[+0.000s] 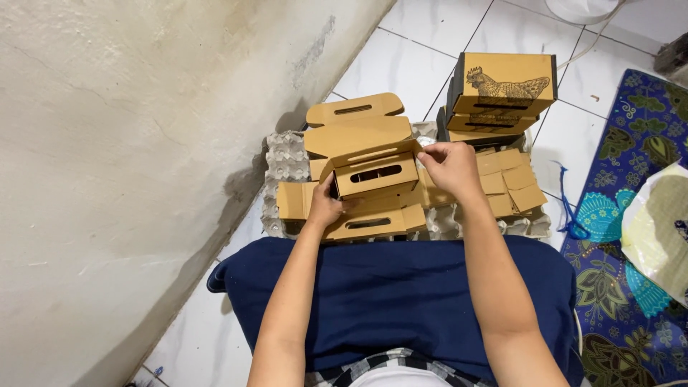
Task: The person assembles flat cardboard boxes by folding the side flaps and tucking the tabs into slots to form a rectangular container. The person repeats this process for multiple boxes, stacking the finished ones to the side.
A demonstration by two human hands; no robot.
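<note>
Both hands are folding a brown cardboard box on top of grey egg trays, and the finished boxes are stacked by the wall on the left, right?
Not quite: the head view shows the finished boxes stacked at the upper right, away from the wall.

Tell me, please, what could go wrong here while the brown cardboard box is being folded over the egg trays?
The half-folded cardboard box rests on uneven grey egg trays, so a hard press from the left hand might crease a panel or tip it. The right hand pinches only the lid's corner, which could bend or tear. The finished boxes are stacked slightly askew just behind and might topple if bumped.
</note>
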